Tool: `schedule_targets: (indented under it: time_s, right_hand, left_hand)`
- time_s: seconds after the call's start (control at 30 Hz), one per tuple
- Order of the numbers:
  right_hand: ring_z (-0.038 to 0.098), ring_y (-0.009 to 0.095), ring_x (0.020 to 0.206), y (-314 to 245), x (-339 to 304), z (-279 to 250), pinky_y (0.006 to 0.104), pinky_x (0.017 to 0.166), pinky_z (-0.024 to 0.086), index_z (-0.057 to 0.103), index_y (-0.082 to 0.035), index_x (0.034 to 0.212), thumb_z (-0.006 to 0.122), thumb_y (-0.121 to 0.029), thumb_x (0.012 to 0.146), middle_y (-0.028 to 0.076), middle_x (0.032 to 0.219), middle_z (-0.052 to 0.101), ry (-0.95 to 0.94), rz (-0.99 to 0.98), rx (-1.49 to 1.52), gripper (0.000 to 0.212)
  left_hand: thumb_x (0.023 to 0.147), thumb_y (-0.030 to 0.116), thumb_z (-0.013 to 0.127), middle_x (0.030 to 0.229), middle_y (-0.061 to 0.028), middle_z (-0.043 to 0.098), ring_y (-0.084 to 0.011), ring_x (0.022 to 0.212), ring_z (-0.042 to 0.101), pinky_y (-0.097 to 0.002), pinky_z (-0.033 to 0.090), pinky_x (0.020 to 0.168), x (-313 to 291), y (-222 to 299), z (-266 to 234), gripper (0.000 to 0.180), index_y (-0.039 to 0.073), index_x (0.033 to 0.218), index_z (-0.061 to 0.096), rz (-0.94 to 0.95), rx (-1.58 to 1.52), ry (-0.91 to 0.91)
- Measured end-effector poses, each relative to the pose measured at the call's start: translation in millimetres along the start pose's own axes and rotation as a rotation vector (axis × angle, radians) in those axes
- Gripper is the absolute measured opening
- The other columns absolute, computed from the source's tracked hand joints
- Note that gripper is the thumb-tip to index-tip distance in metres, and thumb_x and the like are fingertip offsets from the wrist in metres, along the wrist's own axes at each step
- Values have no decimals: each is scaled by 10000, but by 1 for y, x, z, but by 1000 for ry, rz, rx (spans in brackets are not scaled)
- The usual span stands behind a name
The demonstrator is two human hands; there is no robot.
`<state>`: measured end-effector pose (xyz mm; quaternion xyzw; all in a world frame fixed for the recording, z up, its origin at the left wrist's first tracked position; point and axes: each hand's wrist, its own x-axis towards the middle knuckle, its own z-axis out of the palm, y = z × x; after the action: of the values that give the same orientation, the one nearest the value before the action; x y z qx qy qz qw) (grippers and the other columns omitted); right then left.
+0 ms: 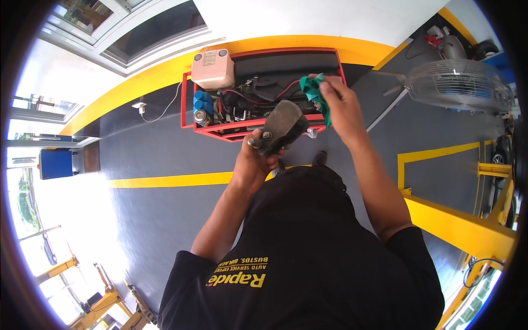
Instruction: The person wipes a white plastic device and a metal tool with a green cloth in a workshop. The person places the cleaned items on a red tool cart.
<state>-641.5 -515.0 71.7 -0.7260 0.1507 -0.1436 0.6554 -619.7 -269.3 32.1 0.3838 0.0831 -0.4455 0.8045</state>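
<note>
My left hand (253, 168) is closed around the near end of a dark, worn block-like part with metal studs (287, 125). Two shiny studs stick out beside my thumb, while its broad, dusty far end points up and right. I cannot make out the part's exact kind. To the right and a little higher, my right hand (345, 110) pinches a crumpled green cloth (312, 87) that hangs from the fingers. A small gap separates cloth and part. Both are held over the near edge of a red tool cart (220, 133).
Hand tools and cables fill the cart, with blue-capped spray cans (202, 104) and a pale pink box (213, 69) at its left. A large fan (459, 85) stands at right. Yellow lift beams (462, 228) run along the right side. A white cord (165, 113) reaches a wall socket.
</note>
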Motion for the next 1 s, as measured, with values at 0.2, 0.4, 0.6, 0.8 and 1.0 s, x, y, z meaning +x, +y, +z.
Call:
schedule_targets:
  time_s: [0.2,0.4,0.6,0.8,1.0]
  right_hand:
    - [493,250,1359,-8,-32,24,392,1108,411,587,-19,1365,559,-309,1049,96,1401,569,-84,-224,-191,430]
    - [326,320,1507,-12,-62,41,524,1173,335,601,-69,1387,633,-192,938,55,1552,444,-269,-539,-1066,466]
    - [378,217,1486,7,-58,4,549,1169,319,625,-149,1390,615,-144,935,-11,1475,548,-494,-697,-1108,455]
    - [488,181,1407,8,-53,-1,494,1185,316,636,-192,1379,583,-109,933,-35,1402,613,-556,-761,-1140,457]
    - [488,206,1418,39,-43,-4,418,1159,398,630,-182,1384,592,-64,917,-9,1440,602,-490,-670,-1187,483]
  left_hand:
    - [1020,615,465,927,-88,655,-114,684,501,-266,409,624,1,9,10,535,127,1199,591,18,-121,-59]
    - [1032,597,453,950,-58,643,-129,691,507,-270,402,619,6,11,6,510,134,1183,605,-15,-168,-18]
    - [1027,604,460,966,-53,634,-128,707,510,-269,401,607,4,-2,4,516,134,1196,593,-31,-114,19]
    - [1039,582,444,920,-90,627,-111,644,452,-255,398,596,3,0,-1,497,133,1206,576,-100,-9,-54]
    - [1037,626,401,999,-106,639,-112,671,457,-245,363,568,11,-5,-5,546,175,1303,556,-91,59,12]
